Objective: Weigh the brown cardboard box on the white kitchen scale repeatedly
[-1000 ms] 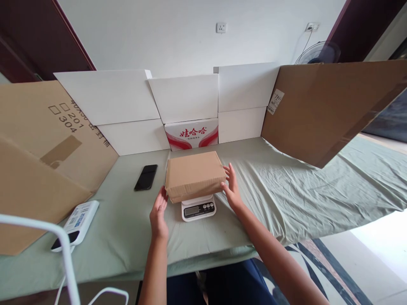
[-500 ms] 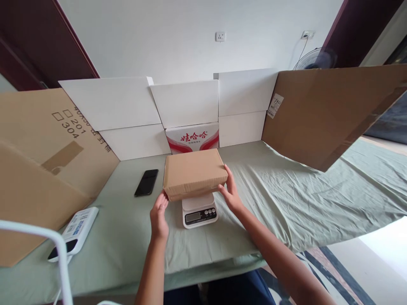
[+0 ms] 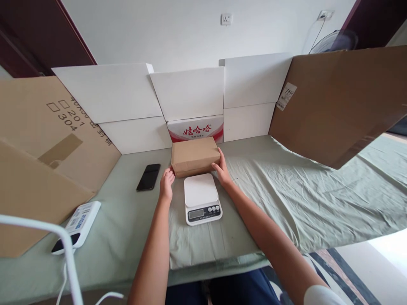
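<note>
A brown cardboard parcel (image 3: 195, 155) sits on the green cloth just beyond a white kitchen scale (image 3: 201, 198), in front of a red-and-white printed box (image 3: 194, 128). My left hand (image 3: 167, 184) presses against the parcel's near left corner. On the parcel's right end lies my right hand (image 3: 221, 171), fingers along its side. Both hands hold the parcel between them. The scale's platform is bare and its display and buttons face me.
A black phone (image 3: 148, 177) lies left of the parcel. A white device (image 3: 77, 222) rests near the front left edge by a white tube frame (image 3: 68, 254). White boxes (image 3: 127, 106) and brown cardboard sheets (image 3: 337, 101) wall the table's back and sides.
The parcel has left the scale and moved away from me onto the cloth behind it, both hands travelling with it. The scale's platform is now uncovered.
</note>
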`<state>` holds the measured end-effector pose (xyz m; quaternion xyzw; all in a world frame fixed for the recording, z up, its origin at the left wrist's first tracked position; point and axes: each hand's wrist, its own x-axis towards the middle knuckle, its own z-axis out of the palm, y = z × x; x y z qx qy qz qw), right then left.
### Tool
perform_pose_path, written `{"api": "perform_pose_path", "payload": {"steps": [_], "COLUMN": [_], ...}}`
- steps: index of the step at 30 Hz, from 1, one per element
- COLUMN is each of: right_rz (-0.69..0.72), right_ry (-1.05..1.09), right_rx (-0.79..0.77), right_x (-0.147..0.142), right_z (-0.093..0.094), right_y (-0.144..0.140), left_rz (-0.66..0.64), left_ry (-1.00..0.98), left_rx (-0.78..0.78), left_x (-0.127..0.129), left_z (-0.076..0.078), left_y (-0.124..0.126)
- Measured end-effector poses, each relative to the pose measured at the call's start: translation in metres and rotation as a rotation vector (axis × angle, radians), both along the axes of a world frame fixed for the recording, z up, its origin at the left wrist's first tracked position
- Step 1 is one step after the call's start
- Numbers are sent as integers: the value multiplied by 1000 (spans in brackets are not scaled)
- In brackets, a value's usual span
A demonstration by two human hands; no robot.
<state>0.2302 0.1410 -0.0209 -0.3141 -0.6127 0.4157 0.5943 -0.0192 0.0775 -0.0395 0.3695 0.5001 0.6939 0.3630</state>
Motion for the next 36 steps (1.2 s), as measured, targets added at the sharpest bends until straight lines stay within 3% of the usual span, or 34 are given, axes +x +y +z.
{"api": "perform_pose_path", "payload": {"steps": [9, 18, 26, 31, 36], "right_rz": [15, -164, 79, 63, 20], "right_ry": [24, 114, 18, -8, -6], "right_rx": [-46, -164, -126, -85, 19], "right_x": [-2, 30, 12, 7, 8], "right_z": [-3, -10, -9, -4, 10], "right_y": [1, 17, 4, -4, -12], "left_rz": [6, 195, 38, 22, 60], "left_ry": [-37, -139, -80, -49, -12], "left_rx": [-76, 8, -80, -83, 28], "left_x": [-3, -32, -2, 4, 6], "left_z": [-7, 10, 0, -2, 8], "left_y": [1, -14, -4, -5, -18]}}
